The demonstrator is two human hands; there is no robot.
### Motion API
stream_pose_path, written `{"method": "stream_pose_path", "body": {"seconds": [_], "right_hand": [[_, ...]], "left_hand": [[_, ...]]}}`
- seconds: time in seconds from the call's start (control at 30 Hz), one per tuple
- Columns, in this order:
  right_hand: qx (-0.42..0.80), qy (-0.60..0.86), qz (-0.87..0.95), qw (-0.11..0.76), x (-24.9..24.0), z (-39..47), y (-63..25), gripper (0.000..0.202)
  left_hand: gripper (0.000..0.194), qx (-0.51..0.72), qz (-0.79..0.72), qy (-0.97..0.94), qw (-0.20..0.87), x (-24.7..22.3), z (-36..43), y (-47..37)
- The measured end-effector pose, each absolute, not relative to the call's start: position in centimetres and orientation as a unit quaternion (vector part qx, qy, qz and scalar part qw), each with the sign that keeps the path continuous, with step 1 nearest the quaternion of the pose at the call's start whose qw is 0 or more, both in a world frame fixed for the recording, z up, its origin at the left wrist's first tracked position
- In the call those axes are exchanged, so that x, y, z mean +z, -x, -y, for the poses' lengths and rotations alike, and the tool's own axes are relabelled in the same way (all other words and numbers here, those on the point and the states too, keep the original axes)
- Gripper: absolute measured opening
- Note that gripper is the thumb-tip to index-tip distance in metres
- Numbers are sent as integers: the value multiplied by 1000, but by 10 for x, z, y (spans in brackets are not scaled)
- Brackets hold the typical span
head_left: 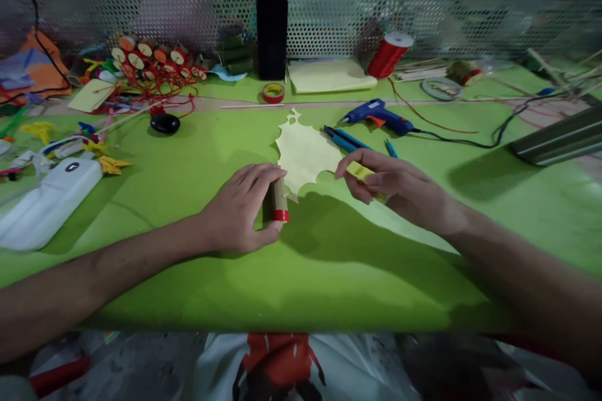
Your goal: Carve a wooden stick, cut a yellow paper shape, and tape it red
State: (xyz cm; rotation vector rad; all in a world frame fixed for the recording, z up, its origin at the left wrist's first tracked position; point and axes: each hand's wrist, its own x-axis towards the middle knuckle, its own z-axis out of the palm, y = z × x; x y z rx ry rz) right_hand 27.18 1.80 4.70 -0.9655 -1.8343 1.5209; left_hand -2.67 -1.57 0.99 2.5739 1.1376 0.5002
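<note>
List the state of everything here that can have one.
Left hand, over the tube
Right hand, pinching yellow piece
Tube, banded red
Paper, cut, scalloped
Glue gun, on its side
Phone, upright, dark
Red spool, tilted
Tape roll, flat
Blue cutter, lying, blade unclear

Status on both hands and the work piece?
Left hand: on red-ended tube. Right hand: gripping yellow object. Scalloped paper between them, glue gun beyond.
</note>
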Motion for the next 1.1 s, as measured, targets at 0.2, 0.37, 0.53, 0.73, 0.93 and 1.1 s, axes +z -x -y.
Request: {"method": "stream_pose_path", "body": {"seconds": [0.2,0.37,0.53,0.73,0.93,1.1], "right_hand": [[561,361,673,319,45,-13,-272,38],[540,379,702,269,47,-17,-275,47],[418,380,809,160,42,-16,-279,80],[219,442,850,184,30,-14,-273,76],[110,435,860,244,37,-10,-275,57],[113,388,910,92,25,-11,-274,62]], "left_hand": [[74,184,-395,-888,147,9,16,27],[73,183,-391,-891,136,8,16,27],[73,175,-402,-890,125,6,16,29],[69,167,-428,-882,109,6,16,29],[68,160,-437,-878,110,8,16,27],[67,152,-440,-878,109,8,16,27]]}}
